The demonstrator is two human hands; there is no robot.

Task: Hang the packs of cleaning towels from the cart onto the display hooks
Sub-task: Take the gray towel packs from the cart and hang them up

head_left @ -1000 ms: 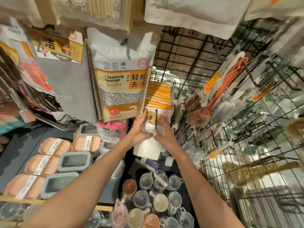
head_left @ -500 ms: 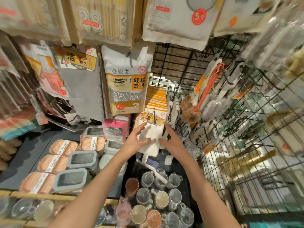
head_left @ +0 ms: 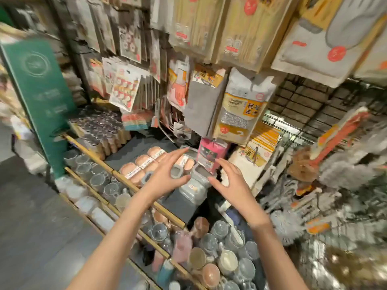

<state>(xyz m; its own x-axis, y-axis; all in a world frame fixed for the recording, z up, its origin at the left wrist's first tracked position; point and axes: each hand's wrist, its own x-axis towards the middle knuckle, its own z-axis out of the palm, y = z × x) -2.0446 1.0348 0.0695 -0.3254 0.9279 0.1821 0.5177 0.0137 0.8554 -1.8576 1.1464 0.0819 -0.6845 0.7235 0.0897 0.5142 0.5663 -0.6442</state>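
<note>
A white towel pack with a yellow header card (head_left: 249, 164) hangs on a display hook at the right of the rack, in front of a row of like packs (head_left: 265, 137). My left hand (head_left: 167, 174) is held out empty, fingers spread and relaxed, left of the pack. My right hand (head_left: 232, 181) is also empty with fingers loosely bent, just below and left of the pack, not touching it. The cart is out of view.
A cleaning sponge bag (head_left: 243, 114) and a grey cloth (head_left: 201, 107) hang above. Below are lidded containers (head_left: 144, 164), a pink box (head_left: 211, 153), glass mugs (head_left: 222, 254) and a wooden shelf rail (head_left: 125, 181). A green sign (head_left: 37, 97) stands at left. Brushes (head_left: 335, 132) hang on the wire grid.
Both hands have let go of the white towel pack and drawn back from it, empty. The view has swung left, and the pack stays hanging on its hook.
</note>
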